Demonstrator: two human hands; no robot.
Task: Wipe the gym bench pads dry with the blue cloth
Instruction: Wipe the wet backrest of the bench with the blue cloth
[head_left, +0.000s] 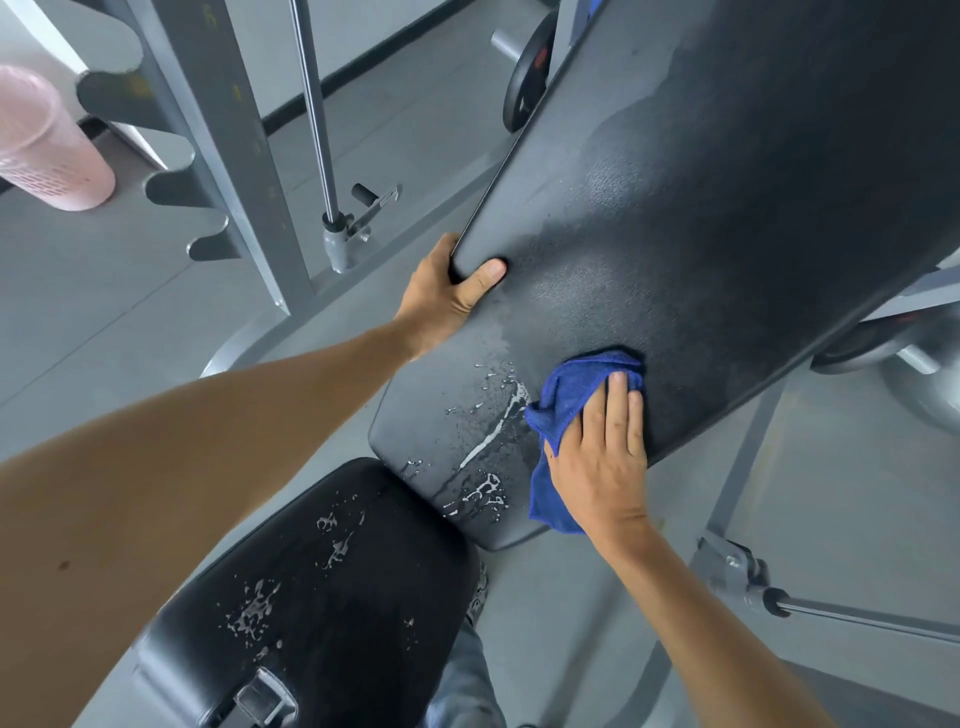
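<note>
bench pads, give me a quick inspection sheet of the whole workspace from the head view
surface: back pad has a damp sheen, with water streaks and droplets near its lower end; seat pad holds scattered droplets
job's things: blue cloth pressed flat on the back pad
clutter: pink basket on the floor, far left
hands: left hand grips the back pad's edge; right hand palm-down on the cloth
cables: nothing seen
surroundings: grey rack upright, chrome guide rod, weight plate, grey floor
</note>
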